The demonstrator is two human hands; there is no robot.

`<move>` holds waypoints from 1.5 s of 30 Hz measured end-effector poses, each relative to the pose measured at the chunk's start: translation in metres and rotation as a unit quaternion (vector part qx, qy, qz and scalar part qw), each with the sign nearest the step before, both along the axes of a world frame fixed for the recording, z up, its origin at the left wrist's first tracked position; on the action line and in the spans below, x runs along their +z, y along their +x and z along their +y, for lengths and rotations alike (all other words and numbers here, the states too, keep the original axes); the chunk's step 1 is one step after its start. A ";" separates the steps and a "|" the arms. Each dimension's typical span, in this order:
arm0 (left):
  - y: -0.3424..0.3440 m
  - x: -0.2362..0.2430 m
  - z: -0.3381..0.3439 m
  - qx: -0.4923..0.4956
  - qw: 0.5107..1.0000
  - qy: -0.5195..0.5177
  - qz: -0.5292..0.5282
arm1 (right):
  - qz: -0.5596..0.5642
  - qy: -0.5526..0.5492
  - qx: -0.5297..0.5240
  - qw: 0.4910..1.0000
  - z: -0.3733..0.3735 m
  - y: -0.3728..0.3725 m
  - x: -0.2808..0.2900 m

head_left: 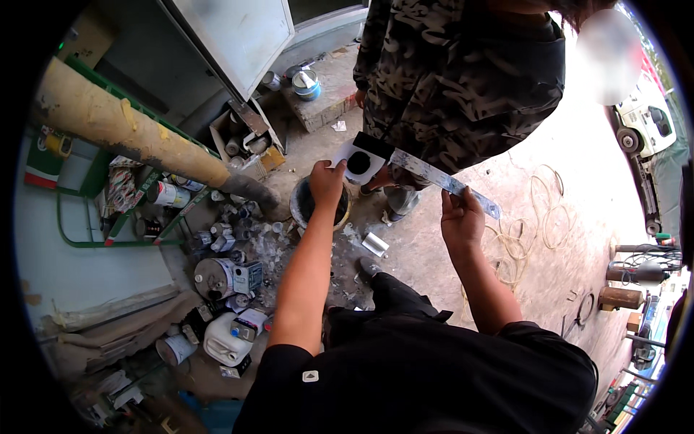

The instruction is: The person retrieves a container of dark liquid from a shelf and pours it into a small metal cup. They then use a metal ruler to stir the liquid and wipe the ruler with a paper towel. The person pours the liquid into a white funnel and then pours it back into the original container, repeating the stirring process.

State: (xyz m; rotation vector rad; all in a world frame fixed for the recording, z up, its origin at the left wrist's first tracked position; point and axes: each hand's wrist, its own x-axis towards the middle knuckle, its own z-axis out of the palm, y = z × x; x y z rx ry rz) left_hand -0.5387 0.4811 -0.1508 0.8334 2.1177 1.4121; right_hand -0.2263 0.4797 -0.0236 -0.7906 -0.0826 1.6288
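Note:
My left hand (327,184) pinches the edge of a white card or cup-like piece (375,173) that has a round black patch in its middle. My right hand (463,217) grips the lower end of a long, flat, paint-smeared mixing stick (432,173). The stick slants up to the left, and a black end (370,144) lies at the white piece's upper edge; whether they touch, I cannot tell. Below my left hand a bucket (345,215) stands on the floor, partly hidden by my forearm.
A person in camouflage clothing (463,87) stands just ahead. At left are a thick pipe (137,134), a green rack (65,224), several paint cans and a white jug (230,340). A pale hose (538,217) coils on the floor at right; a white truck (647,119) stands beyond.

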 end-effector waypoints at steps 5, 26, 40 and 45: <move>-0.009 -0.011 0.027 0.010 0.991 -0.061 0.119 | -0.020 0.006 -0.008 1.000 0.016 0.014 0.013; -0.054 0.017 -0.420 0.380 0.874 0.117 -0.280 | -0.559 0.445 0.357 0.601 0.081 -0.091 0.012; 0.203 -0.051 -0.782 0.775 0.581 0.084 -0.234 | -0.633 0.543 0.387 0.393 0.154 -0.132 -0.051; 0.322 -0.061 -0.805 0.824 0.425 0.262 -0.267 | -0.550 0.479 0.458 0.507 0.114 -0.133 -0.010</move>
